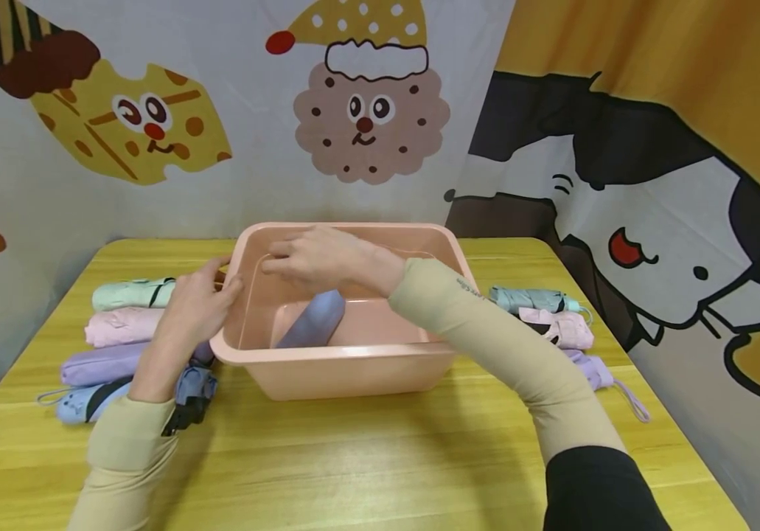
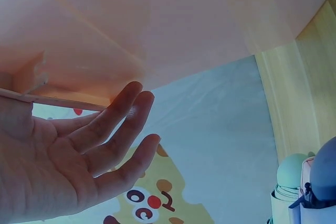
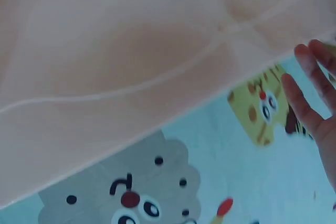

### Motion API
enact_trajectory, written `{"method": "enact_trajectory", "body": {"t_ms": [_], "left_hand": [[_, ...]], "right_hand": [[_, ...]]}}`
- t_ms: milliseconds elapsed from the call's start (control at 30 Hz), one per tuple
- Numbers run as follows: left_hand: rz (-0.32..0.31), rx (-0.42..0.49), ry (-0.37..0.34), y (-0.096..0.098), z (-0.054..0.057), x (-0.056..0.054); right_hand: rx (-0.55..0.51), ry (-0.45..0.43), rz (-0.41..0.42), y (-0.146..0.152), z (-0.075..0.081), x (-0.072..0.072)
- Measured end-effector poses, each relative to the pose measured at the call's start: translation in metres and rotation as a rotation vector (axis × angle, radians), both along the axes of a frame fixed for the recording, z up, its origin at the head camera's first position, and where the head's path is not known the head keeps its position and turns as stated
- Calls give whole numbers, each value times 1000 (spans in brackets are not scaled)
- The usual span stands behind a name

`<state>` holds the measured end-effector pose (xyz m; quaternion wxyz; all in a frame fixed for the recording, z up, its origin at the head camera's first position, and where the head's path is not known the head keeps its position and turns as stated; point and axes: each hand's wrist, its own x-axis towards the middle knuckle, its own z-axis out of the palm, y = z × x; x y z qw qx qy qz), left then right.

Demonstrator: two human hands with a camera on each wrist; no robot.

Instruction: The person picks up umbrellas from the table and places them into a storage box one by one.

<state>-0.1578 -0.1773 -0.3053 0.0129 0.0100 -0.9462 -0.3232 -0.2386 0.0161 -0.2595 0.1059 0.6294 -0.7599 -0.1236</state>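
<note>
A pink plastic basin stands on the table, with a folded blue-violet umbrella leaning inside it; its lower end is hidden by the front wall. My left hand is at the basin's left rim, and the left wrist view shows its fingers loosely bent, tips close to the pink wall. Inside the basin's opening, my right hand hovers near the back left, above the umbrella. Its fingers are spread and hold nothing.
Several folded umbrellas lie left of the basin, among them a mint one, a pink one and a purple one. To the right lie a grey-green umbrella, a pink one and a purple one. A cartoon-printed curtain hangs behind.
</note>
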Motion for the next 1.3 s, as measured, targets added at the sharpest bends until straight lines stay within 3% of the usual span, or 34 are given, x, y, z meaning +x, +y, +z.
{"method": "enact_trajectory", "body": {"t_ms": [333,667,1000,1300], "left_hand": [[4,7,9,-1,-1,-1],[-1,-7,38,-1,-1,0],[-1,2,30,-1,-1,0],[-4,4,26,-2,-2,-1]], "right_hand": [[-80,-95,-210,35,44,-1],[-206,-175,-451,106,57,-11],[-468,-282,-615,192,30,-28],[-465,-392,-928,257,-12,-29]]}}
